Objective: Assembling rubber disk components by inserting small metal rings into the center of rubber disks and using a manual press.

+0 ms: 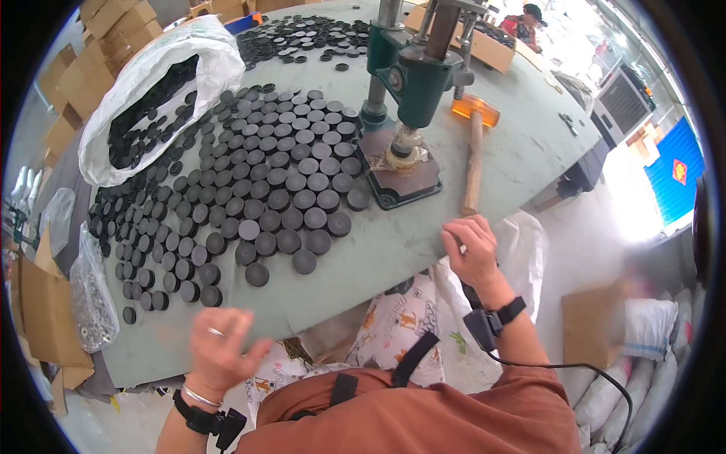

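The left hand (219,348), blurred, holds nothing visible, its fingers loosely parted; the right hand (473,247) is half-curled and released. Beyond the left fingers spread black discs (249,229); just past the right fingertips lies a mallet (474,160), then, leftward, a green press (414,94).

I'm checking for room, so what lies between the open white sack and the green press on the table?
Dark round discs: the head view shows many of them spread across the tabletop between the white sack and the green press.

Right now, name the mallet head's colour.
The mallet head is orange, clearest in the head view.
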Demonstrator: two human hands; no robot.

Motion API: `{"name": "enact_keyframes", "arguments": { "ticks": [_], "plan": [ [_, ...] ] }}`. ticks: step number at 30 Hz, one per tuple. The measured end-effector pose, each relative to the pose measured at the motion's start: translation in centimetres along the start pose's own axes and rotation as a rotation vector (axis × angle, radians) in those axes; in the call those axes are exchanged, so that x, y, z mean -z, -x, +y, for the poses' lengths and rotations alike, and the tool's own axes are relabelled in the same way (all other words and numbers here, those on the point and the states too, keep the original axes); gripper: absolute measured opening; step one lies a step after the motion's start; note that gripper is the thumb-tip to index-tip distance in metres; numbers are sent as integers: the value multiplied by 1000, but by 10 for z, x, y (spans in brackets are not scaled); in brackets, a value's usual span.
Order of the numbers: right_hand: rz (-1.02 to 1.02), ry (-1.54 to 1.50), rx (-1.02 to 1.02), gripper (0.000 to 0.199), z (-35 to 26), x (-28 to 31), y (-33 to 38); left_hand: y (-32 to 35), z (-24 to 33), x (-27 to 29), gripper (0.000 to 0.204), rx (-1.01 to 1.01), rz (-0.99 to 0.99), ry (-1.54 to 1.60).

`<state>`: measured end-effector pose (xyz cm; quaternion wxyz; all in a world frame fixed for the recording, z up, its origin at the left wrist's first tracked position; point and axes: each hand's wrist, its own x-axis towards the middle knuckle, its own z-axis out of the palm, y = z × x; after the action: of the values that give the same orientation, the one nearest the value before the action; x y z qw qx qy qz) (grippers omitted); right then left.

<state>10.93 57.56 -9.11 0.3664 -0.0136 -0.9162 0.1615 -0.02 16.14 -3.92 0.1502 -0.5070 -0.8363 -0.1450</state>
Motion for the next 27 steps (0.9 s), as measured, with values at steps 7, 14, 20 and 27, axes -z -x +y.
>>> {"name": "enact_keyframes", "arguments": {
  "ticks": [7,14,20,27],
  "plan": [
    [-225,-119,241,35,3,-7,-15,-14,-4,-29,62,-255,-399,129],
    [-152,-155,110,39,-1,0,-17,-10,-7,-26,54,-229,-429,116],
    [-21,285,-463,67,7,17,-55,-11,-8,-28,57,-250,-400,185],
    [-237,387,-758,71,33,-6,-53,-17,-10,-17,63,-196,-406,275]
  ]
}}
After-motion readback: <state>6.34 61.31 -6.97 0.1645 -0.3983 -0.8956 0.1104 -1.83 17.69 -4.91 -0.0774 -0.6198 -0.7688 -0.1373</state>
